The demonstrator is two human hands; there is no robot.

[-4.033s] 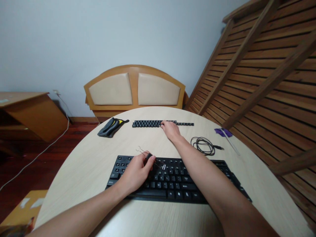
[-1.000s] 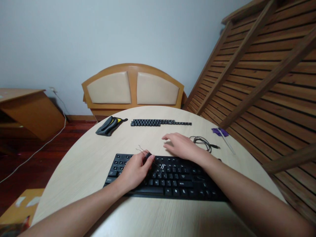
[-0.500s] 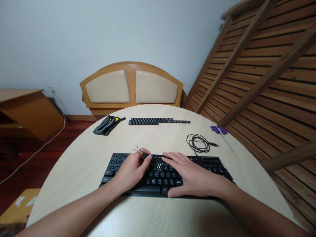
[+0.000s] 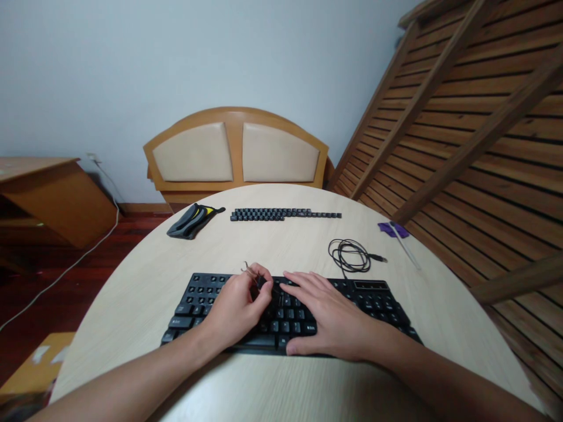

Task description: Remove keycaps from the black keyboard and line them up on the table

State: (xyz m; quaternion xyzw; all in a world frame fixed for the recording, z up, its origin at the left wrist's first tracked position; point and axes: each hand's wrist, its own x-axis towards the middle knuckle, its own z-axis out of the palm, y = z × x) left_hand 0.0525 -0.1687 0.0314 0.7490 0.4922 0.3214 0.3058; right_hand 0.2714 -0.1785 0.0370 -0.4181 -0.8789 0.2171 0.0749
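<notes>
A black keyboard (image 4: 264, 341) lies on the round table in front of me, with bare sockets at its upper left where keycaps are off. My left hand (image 4: 240, 302) is closed over its middle, pinching a keycap puller (image 4: 261, 282) with a dark grip. Thin wire loops of the puller stick out past the fingers at the upper left; its other end sits low against the keys. With fingers spread, my right hand (image 4: 332, 316) rests flat on the keyboard right of the puller, thumb near the front edge.
Rows of loose black keycaps (image 4: 270, 215) lie at the table's (image 4: 290, 387) far side. A grey, black and yellow pouch (image 4: 192, 223) is at the left. A coiled cable (image 4: 352, 256) lies behind the keyboard. To the right are a purple cloth (image 4: 398, 230) and a thin white stick (image 4: 407, 249).
The keyboard has shifted slightly left under my hands. My right hand has moved a little left with it. The puller stays in my left hand, its wires now closer to the keys.
</notes>
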